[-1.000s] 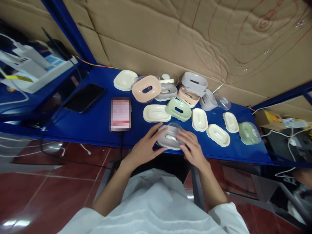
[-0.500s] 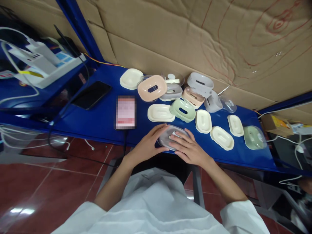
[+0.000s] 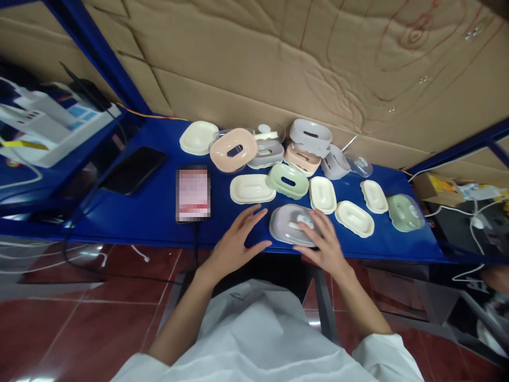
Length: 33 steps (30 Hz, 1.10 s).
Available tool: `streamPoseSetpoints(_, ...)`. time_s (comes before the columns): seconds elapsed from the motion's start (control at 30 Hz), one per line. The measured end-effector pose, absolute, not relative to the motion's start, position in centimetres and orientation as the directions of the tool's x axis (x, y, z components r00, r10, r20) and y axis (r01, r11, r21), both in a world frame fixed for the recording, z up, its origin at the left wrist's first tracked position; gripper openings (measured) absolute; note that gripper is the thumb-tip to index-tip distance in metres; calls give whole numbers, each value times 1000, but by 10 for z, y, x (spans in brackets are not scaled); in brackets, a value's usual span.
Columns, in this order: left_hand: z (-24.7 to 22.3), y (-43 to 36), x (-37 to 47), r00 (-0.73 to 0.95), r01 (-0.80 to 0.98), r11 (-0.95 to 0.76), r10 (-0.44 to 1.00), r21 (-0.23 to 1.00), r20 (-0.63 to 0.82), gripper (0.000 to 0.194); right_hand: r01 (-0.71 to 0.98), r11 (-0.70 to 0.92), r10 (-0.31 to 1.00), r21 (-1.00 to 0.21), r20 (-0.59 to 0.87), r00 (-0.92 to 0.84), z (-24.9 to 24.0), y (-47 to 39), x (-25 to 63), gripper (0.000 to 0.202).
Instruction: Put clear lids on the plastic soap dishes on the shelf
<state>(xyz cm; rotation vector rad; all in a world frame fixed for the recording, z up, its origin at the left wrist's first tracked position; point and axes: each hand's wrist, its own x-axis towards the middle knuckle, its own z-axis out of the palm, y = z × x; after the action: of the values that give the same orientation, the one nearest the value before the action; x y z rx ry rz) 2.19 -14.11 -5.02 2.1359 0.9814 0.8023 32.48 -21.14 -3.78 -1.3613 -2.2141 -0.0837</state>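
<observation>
A grey soap box with a clear domed lid (image 3: 287, 224) lies at the front edge of the blue table. My right hand (image 3: 328, 244) is on its right end, fingers over the lid and thumb at the near side. Left of the box, my left hand (image 3: 234, 246) is open, fingers apart and nothing in it. Just behind stand a green slotted tray (image 3: 295, 192) and a cream dish (image 3: 252, 195). To the right lie more cream dishes (image 3: 354, 218) and a green box with a clear lid (image 3: 404, 213).
Peach (image 3: 222, 155) and grey slotted trays (image 3: 310, 127) are heaped by the cardboard back wall (image 3: 222, 63). A pixelated device (image 3: 193, 193) and a black phone (image 3: 134, 170) lie to the left. A power strip (image 3: 55, 154) with cables stands further left.
My left hand has let go of the grey soap box and drawn away leftward. The box has shifted right along the table with my right hand on it. The view has turned slightly.
</observation>
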Motion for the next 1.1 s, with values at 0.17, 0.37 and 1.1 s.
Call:
streamPoseSetpoints(0.17, -53, -138, 29, 354, 516, -556, 831, 652, 428, 57, 982, -68, 701, -176, 692, 172, -37, -270, 414, 75)
streamPoseSetpoints(0.37, -58, -125, 40, 386, 635, -556, 830, 536, 403, 62, 872, -462, 587, -164, 680, 439, -66, -317, 510, 81)
streamPoseSetpoints(1.1, -58, -127, 32, 438, 558, -640, 767, 528, 468, 50, 865, 467, 858, -183, 329, -394, -20, -131, 308, 36)
